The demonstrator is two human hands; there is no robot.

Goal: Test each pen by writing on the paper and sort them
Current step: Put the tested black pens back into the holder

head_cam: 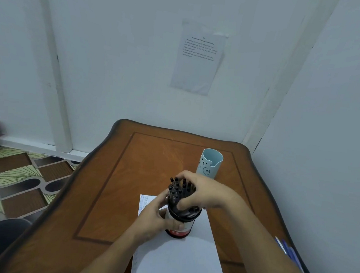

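A black, white and red pen canister stands on the white paper in the middle of the wooden table. Several black pens stick up out of it. My left hand grips the canister's side. From above, my right hand curls its fingers round the bunch of pens. A pale blue cup with a bear face stands behind the canister and looks empty.
Blue pens lie at the table's right edge. White walls close in behind and on the right, with a printed sheet taped up. Patterned floor lies to the left.
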